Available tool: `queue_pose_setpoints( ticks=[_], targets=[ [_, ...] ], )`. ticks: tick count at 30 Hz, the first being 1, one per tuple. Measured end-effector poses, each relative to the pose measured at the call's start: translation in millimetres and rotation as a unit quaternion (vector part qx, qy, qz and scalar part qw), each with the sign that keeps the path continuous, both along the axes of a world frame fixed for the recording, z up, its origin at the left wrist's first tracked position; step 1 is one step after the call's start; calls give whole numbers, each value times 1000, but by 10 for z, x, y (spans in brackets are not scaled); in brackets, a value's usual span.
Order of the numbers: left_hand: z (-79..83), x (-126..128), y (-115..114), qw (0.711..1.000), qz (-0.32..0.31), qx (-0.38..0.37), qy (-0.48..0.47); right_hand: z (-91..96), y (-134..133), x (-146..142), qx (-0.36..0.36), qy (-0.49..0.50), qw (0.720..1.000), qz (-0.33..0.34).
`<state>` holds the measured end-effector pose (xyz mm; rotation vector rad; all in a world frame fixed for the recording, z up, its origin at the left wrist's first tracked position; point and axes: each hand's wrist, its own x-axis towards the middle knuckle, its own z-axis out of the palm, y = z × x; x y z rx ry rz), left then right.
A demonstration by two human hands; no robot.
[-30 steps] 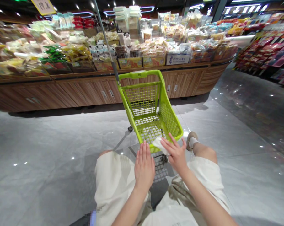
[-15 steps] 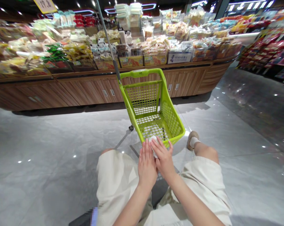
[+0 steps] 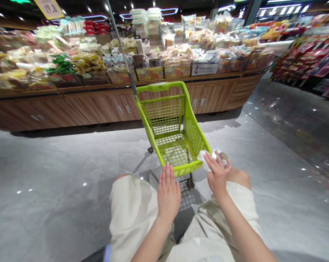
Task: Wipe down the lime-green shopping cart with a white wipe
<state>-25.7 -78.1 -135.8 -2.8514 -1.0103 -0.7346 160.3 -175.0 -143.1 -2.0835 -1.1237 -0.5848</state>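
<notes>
- presses a white wipe [image 3: 202,157] onto the near right corner of the rim of a green shopping cart [image 3: 193,134], with the right hand [image 3: 218,176] on top of it.
- right grip closed on the wipe, fingers bent over the cloth and thumb out to the side, with most of the wipe bunched just ahead of the fingertips on the rim's corner.
- holds the left hand [image 3: 168,193] flat, palm down, fingers straight and pressed together, with the left grip open and nothing in it.
- left fingertips right at the near edge of the cart's rim, a little left of its middle; cannot tell whether touching it or just short of it.
- hands apart from each other, one at the near edge and one at the near right corner.
- small plastic cart with mesh walls and bottom, standing on little wheels on a glossy grey tiled floor [image 3: 57,171].
- metal pull handle [image 3: 122,49] rising at a slant from the cart's far left corner toward the top of the view.
- cream shorts [image 3: 131,211] over both thighs below the hands, with a bare knee just beside the right hand.
- beige shoe [image 3: 223,156] just past the right fingertips, beside the cart's right wall.
- behind the cart, a wooden display island [image 3: 99,103] with cabinet doors, its top heaped with packaged snacks [image 3: 177,54].
- yellow price sign [image 3: 49,7] above the island's left part.
</notes>
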Motion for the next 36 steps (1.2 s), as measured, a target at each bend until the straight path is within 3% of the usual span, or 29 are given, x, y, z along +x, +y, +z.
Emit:
queue_pose_setpoints(
  ticks=[5, 8, 12, 16, 19, 26, 36],
  targets=[
    [-45, 15, -22, 1000, 3, -4, -4, 60, 346, -778, -27, 11, 993, 118],
    [-61, 0, -5, 1000, 3, 2, -4, 95, 430, -952, -42, 4, 986, 159],
    [-31, -30, 15, 1000, 2, 1, -1, 80, 229, -578, -56, -9, 987, 150],
    [-1, -27, 20, 1000, -2, 3, 0, 19, -67, 20, -48, -32, 997, 59],
    [4, -2, 12, 1000, 6, 3, 3, 3, -155, 258, -58, -45, 997, 28],
    [2, 43, 2, 1000, 17, -5, -4, 38, -114, 233, -46, -20, 998, 32],
    [-56, 88, 17, 1000, 15, -6, -15, 196, -91, 282, -144, -42, 988, 40]
  ],
)
